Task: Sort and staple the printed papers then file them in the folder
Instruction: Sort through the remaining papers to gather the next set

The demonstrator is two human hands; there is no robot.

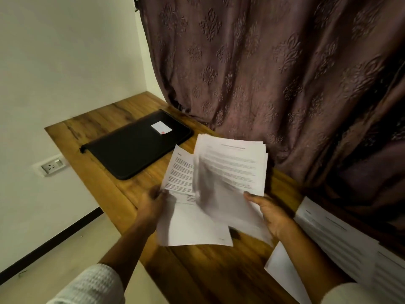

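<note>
Left hand (pixel 153 204), right hand (pixel 270 212) tight on printed papers (pixel 230 170); closed black folder (pixel 135 145) beyond.

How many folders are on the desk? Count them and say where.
1: the black folder lies flat on the desk, far left; loose papers at the right could hide another.

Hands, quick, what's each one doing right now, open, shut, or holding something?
Left hand: grips a single printed sheet at its left edge.
Right hand: holds the stack of papers, thumb on top.
</note>
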